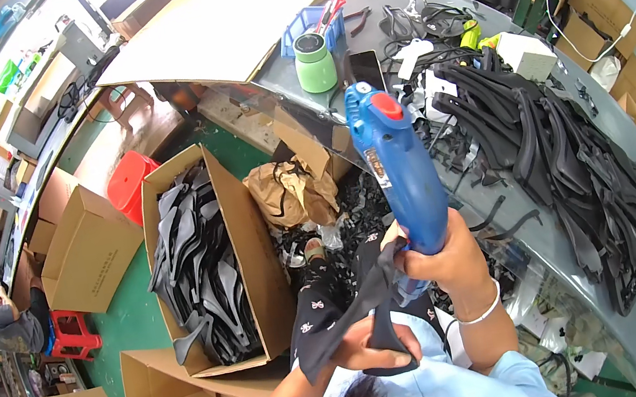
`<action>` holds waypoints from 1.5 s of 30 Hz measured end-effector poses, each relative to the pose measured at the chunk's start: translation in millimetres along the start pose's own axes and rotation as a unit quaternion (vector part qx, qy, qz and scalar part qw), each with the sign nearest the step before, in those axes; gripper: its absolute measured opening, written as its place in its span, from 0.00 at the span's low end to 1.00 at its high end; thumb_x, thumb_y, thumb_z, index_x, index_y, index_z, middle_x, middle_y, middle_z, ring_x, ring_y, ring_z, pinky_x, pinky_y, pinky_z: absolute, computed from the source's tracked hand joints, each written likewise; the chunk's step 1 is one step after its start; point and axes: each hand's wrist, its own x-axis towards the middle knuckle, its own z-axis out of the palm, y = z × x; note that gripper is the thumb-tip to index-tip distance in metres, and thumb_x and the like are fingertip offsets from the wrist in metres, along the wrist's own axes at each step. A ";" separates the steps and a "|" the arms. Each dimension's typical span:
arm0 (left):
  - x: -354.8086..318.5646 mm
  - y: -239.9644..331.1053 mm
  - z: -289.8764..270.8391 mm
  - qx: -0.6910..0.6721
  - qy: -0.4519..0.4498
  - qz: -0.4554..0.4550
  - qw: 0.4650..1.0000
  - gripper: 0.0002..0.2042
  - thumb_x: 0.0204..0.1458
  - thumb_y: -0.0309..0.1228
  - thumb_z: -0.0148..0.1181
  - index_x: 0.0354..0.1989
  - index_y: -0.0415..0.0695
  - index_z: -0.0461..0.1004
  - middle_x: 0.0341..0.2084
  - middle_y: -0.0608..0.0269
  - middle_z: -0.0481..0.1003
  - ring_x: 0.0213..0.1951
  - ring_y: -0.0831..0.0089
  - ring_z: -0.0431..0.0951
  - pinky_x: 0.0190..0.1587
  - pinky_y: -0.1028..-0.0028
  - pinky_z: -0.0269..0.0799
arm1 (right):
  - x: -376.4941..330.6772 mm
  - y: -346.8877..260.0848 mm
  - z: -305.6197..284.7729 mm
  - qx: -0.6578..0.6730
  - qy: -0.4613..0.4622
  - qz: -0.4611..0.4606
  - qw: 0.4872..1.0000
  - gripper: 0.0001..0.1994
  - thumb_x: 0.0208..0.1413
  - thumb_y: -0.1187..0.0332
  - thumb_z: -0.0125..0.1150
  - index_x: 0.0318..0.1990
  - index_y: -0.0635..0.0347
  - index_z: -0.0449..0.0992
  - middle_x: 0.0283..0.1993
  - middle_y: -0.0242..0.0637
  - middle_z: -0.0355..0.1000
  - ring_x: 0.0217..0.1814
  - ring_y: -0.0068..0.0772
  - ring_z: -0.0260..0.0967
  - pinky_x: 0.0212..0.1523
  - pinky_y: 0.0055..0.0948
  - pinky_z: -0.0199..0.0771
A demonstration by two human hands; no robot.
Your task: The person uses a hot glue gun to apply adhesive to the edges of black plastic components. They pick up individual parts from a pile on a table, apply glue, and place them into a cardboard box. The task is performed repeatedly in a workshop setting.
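Person's R hand (pixel 440 255) raised in front of chest, fist closed tight w/ fingers (pixel 418 259) curled round a handle, thumb side toward the body. R wrist bent slightly, bracelet on it; R forearm rises from lower edge, near upright. L hand (pixel 374 347) lower, close to chest, palm down, fingers pinched shut on a thin dark piece. L forearm comes in from lower left, angled up-right.

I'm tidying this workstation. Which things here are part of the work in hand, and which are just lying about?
In use:
right hand gripping the blue glue gun
left hand holding a black piece

Lying about:
green jar
phone
red stool
brown bag
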 end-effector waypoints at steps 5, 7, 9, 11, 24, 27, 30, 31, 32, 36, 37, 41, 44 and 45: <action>19.5 -6.5 -0.4 -0.025 0.404 0.401 0.822 0.20 0.41 0.27 0.70 0.40 0.40 0.65 0.35 0.60 0.66 0.40 0.72 0.67 0.43 0.71 0.64 | 0.5 -9.9 20.8 -0.179 0.038 -0.047 0.982 0.15 0.40 0.74 0.63 0.38 0.65 0.70 0.28 0.31 0.74 0.30 0.18 0.70 0.34 0.22 0.71; 20.0 3.8 -10.3 0.143 0.486 0.391 0.769 0.19 0.41 0.21 0.68 0.41 0.39 0.66 0.35 0.59 0.67 0.38 0.72 0.68 0.39 0.75 0.65 | 0.1 0.5 24.8 -0.231 0.017 -0.070 0.970 0.15 0.39 0.73 0.64 0.37 0.64 0.70 0.27 0.34 0.74 0.28 0.19 0.71 0.32 0.24 0.71; 16.3 12.5 -11.7 0.213 0.513 0.367 0.746 0.16 0.43 0.18 0.64 0.40 0.39 0.68 0.32 0.59 0.71 0.33 0.72 0.70 0.34 0.76 0.66 | -1.2 2.0 25.6 -0.238 0.001 -0.087 0.967 0.14 0.39 0.73 0.64 0.36 0.64 0.70 0.26 0.36 0.73 0.26 0.21 0.71 0.30 0.24 0.71; 11.8 13.5 -11.9 0.228 0.535 0.336 0.741 0.14 0.44 0.18 0.64 0.40 0.39 0.69 0.30 0.59 0.72 0.31 0.72 0.71 0.34 0.76 0.66 | -4.0 -1.6 27.9 -0.230 0.014 -0.083 0.969 0.15 0.39 0.73 0.65 0.36 0.64 0.69 0.25 0.36 0.73 0.25 0.21 0.71 0.29 0.24 0.71; 21.0 3.1 5.1 -0.060 0.515 0.380 0.766 0.08 0.54 0.21 0.57 0.40 0.43 0.66 0.33 0.63 0.68 0.35 0.77 0.69 0.39 0.77 0.66 | -4.5 5.1 33.6 -0.241 0.031 -0.129 0.961 0.17 0.37 0.75 0.65 0.38 0.64 0.68 0.24 0.35 0.72 0.24 0.25 0.72 0.28 0.25 0.72; 16.1 9.1 7.1 -0.158 0.472 0.324 0.805 0.10 0.54 0.30 0.59 0.39 0.43 0.65 0.34 0.64 0.68 0.36 0.77 0.71 0.40 0.78 0.67 | -3.8 9.0 26.0 -0.106 0.018 -0.029 0.994 0.16 0.38 0.76 0.66 0.38 0.65 0.70 0.27 0.29 0.72 0.28 0.19 0.70 0.31 0.22 0.71; 18.2 18.2 11.4 -0.254 0.432 0.296 0.813 0.13 0.55 0.36 0.59 0.40 0.44 0.64 0.36 0.62 0.70 0.36 0.78 0.71 0.41 0.78 0.68 | -2.2 17.1 15.7 0.004 -0.022 0.043 0.999 0.17 0.39 0.77 0.64 0.40 0.65 0.72 0.32 0.28 0.71 0.30 0.15 0.67 0.32 0.19 0.70; 16.8 18.2 11.0 -0.264 0.414 0.287 0.823 0.13 0.56 0.37 0.58 0.41 0.43 0.64 0.37 0.62 0.70 0.36 0.78 0.72 0.41 0.77 0.69 | -0.5 17.5 15.9 0.042 -0.033 0.057 0.997 0.17 0.39 0.78 0.64 0.41 0.65 0.71 0.33 0.29 0.71 0.29 0.15 0.67 0.31 0.19 0.71; 13.9 17.1 9.5 -0.274 0.395 0.277 0.832 0.14 0.57 0.38 0.56 0.43 0.43 0.64 0.38 0.62 0.71 0.37 0.78 0.72 0.42 0.77 0.69 | -0.3 13.7 18.0 0.049 -0.022 0.060 0.997 0.17 0.39 0.78 0.63 0.41 0.66 0.71 0.32 0.29 0.71 0.27 0.16 0.67 0.30 0.19 0.70; 4.2 3.7 4.0 -0.167 0.424 0.082 0.886 0.20 0.60 0.42 0.50 0.52 0.39 0.63 0.42 0.58 0.72 0.43 0.74 0.73 0.47 0.74 0.69 | 4.6 8.4 19.8 -0.056 0.049 0.017 0.997 0.16 0.39 0.79 0.61 0.39 0.67 0.70 0.27 0.30 0.72 0.22 0.18 0.68 0.25 0.20 0.70; 1.2 0.3 11.6 -0.106 0.431 0.066 0.894 0.25 0.61 0.42 0.47 0.58 0.33 0.61 0.47 0.52 0.71 0.51 0.69 0.71 0.55 0.71 0.65 | 6.9 9.8 16.8 -0.114 0.071 -0.010 0.991 0.15 0.39 0.79 0.61 0.39 0.67 0.70 0.26 0.30 0.72 0.21 0.19 0.69 0.24 0.20 0.70; -29.8 1.0 25.9 0.316 0.420 0.016 0.851 0.22 0.54 0.32 0.58 0.54 0.30 0.66 0.51 0.43 0.71 0.55 0.59 0.71 0.58 0.67 0.63 | 8.9 4.4 3.1 -0.260 0.048 -0.064 0.962 0.15 0.38 0.75 0.62 0.36 0.64 0.69 0.23 0.39 0.72 0.23 0.26 0.72 0.27 0.26 0.71; -32.6 14.4 37.7 0.363 0.494 0.198 0.765 0.21 0.40 0.23 0.69 0.45 0.33 0.73 0.43 0.45 0.75 0.45 0.54 0.76 0.49 0.66 0.71 | 8.9 7.3 3.4 -0.274 0.016 -0.071 0.959 0.15 0.37 0.73 0.63 0.36 0.64 0.70 0.23 0.41 0.71 0.24 0.31 0.73 0.30 0.28 0.71; -39.2 4.1 36.1 0.388 0.494 0.294 0.720 0.25 0.38 0.26 0.72 0.47 0.35 0.71 0.43 0.47 0.73 0.45 0.53 0.74 0.48 0.64 0.70 | 8.2 5.9 3.8 -0.274 -0.002 -0.070 0.959 0.17 0.37 0.75 0.62 0.39 0.66 0.70 0.24 0.37 0.71 0.25 0.25 0.71 0.30 0.25 0.71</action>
